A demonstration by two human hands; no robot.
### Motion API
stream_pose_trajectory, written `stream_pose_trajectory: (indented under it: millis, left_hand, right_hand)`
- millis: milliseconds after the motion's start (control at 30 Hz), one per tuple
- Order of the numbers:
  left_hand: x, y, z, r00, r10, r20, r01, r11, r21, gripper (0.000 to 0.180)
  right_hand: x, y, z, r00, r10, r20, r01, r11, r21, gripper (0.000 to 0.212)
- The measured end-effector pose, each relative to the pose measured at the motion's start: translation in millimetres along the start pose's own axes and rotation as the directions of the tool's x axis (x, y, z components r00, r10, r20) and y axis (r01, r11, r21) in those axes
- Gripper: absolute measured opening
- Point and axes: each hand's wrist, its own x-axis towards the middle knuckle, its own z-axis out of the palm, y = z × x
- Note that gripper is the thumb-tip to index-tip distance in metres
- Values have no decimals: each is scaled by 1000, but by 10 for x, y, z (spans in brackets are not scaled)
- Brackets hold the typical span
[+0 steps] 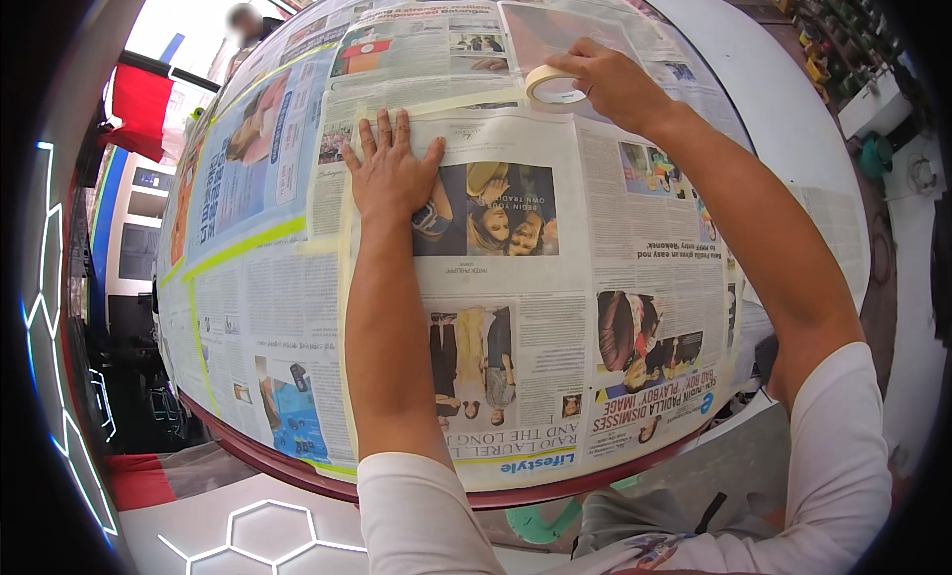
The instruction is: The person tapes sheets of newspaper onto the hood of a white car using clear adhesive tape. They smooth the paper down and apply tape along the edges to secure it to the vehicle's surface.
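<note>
My right hand (617,87) grips a roll of cream masking tape (540,81), with the fingers on its top edge. From the roll a pale strip of tape (461,103) runs left across the newspaper sheets (506,347) toward my left hand. My left hand (389,171) lies flat, fingers spread, on the newspaper just below the strip's left end. The sheets cover a large curved panel with a dark red edge (535,494). Pale tape also runs down a seam beside my left forearm.
Bright yellow-green tape (253,248) outlines sheets on the left. A person (245,35) stands beyond the panel's far left. Red cloth (142,104) hangs at the left. A white panel (793,149) and cluttered shelves (858,50) lie right. A green hose (543,523) is below the front edge.
</note>
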Motion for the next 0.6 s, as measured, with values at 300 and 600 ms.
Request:
stream_pose_trajectory:
  millis: [300,600]
  left_hand:
    - [23,9,-18,999,-5,51,4,1000,10,77]
    - [33,5,-32,997,-25,73,23,999,35,74]
  right_hand:
    - [9,250,4,997,-76,-11,76,997,23,51]
    - [-328,379,-535,977,-143,160,163,980,-117,48]
